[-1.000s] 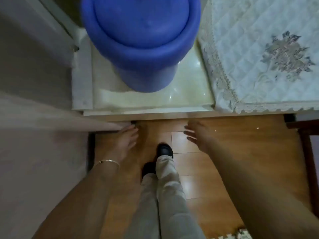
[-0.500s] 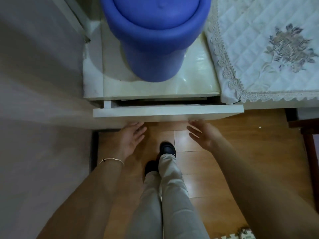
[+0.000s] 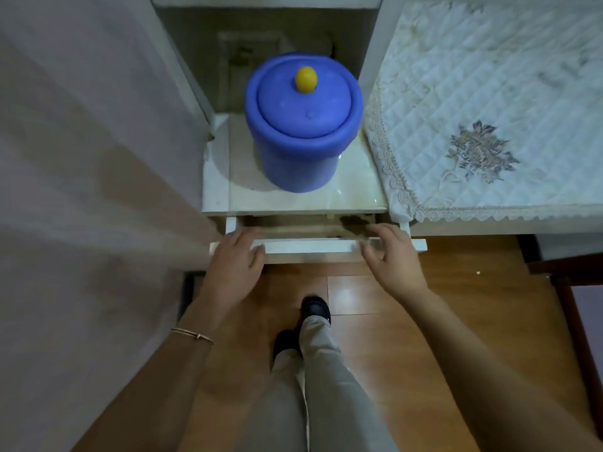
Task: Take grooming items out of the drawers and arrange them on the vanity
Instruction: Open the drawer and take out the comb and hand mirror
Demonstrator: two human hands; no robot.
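Wood floor at 6 o'clock, desk at 12 o'clock carrying a blue lidded bin. The drawer, slightly open under the desk top, is being gripped at its front, fingers curled over it: left hand at its 9 o'clock end, right hand at its 3 o'clock end.

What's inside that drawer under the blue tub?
Only a narrow brownish strip of the drawer shows, blurred; no items can be made out. The vanity top covers the rest.

Thin gold-coloured bracelet with a small clasp round my left wrist, my forearms bare, loose light beige trousers with a seam down the leg, black round-toed shoes
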